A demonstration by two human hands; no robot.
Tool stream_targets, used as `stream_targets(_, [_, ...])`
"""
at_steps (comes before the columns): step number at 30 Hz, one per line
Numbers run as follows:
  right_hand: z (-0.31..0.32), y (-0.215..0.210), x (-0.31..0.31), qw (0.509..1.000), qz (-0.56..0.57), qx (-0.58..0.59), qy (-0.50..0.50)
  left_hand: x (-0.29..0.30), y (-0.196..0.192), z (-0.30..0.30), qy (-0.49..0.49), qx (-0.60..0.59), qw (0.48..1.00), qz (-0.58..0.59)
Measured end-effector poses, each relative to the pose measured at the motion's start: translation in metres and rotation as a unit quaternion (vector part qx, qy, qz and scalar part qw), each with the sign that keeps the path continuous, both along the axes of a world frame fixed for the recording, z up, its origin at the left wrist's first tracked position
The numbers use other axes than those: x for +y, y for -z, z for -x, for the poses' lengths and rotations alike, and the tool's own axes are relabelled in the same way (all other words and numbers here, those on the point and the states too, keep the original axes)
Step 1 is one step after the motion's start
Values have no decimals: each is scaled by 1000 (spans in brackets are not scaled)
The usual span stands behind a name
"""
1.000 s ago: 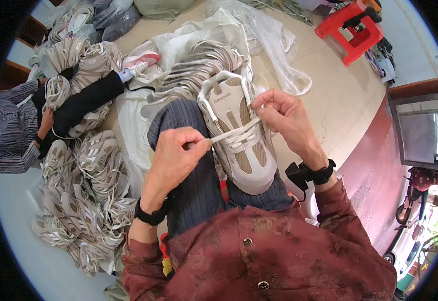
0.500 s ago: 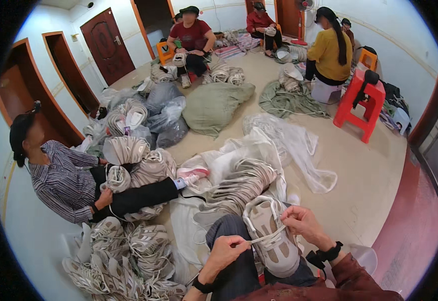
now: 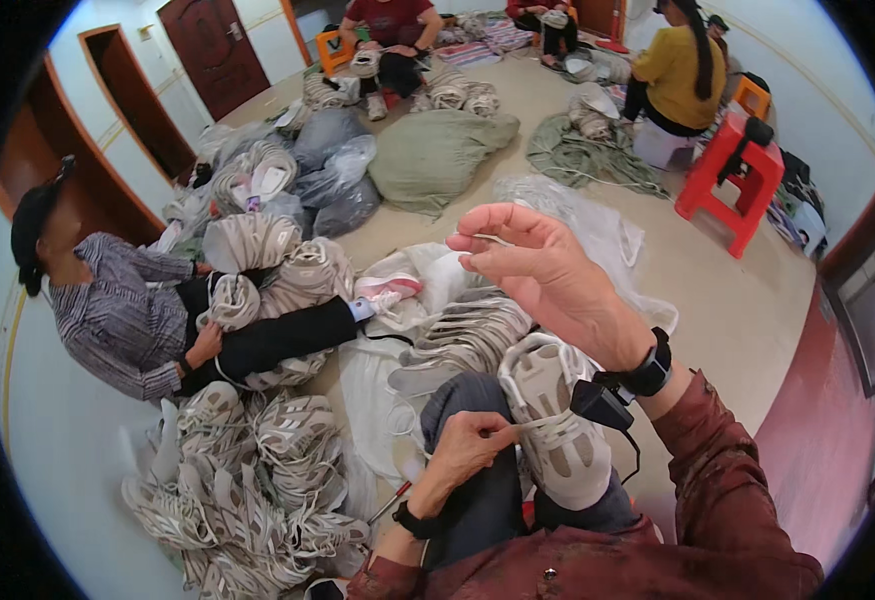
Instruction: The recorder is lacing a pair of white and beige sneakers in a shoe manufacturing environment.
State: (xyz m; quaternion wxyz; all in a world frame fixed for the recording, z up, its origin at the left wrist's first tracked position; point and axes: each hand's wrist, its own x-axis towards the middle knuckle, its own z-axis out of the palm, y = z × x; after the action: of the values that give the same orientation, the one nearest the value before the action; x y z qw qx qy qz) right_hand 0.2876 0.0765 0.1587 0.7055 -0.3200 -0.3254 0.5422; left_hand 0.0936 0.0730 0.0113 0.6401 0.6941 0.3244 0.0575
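A beige and white sneaker (image 3: 572, 462) rests on my lap between my knees, its toe toward me. My left hand (image 3: 469, 447) is closed in a pinch on a pale shoelace (image 3: 529, 425), which runs from its fingers to the sneaker's eyelets. Raised high above the shoe, my right hand (image 3: 557, 280) pinches a white lace end between thumb and fingers. The stretch of lace below that hand is hard to make out. Beyond my knees, a row of stacked beige sneakers (image 3: 472, 335) lies on white plastic sheeting (image 3: 357, 400).
At my left lies a heap of sneakers (image 3: 247, 490). A person in a striped shirt (image 3: 117, 320) sits beside it, holding a shoe. Green sacks (image 3: 437, 155), grey bags (image 3: 327, 140) and a red stool (image 3: 732, 180) stand farther off. More people sit at the back.
My right hand has risen from beside the shoe to high above it, drawing a lace end up. My left hand has moved slightly right and up. The view has tilted downward.
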Motion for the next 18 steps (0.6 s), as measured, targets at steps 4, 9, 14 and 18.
stream_targets(4, [23,3,18,999,15,4,-38,0,0,4,25,18,999,23])
stream_targets(9, [48,2,38,997,19,-24,-64,4,19,13,13,-56,997,61])
stream_targets(14, [51,15,49,996,20,-49,-74,1,15,10,20,-78,996,41])
stream_targets(18, [53,26,54,996,39,-44,-67,1,18,8,42,-75,996,8])
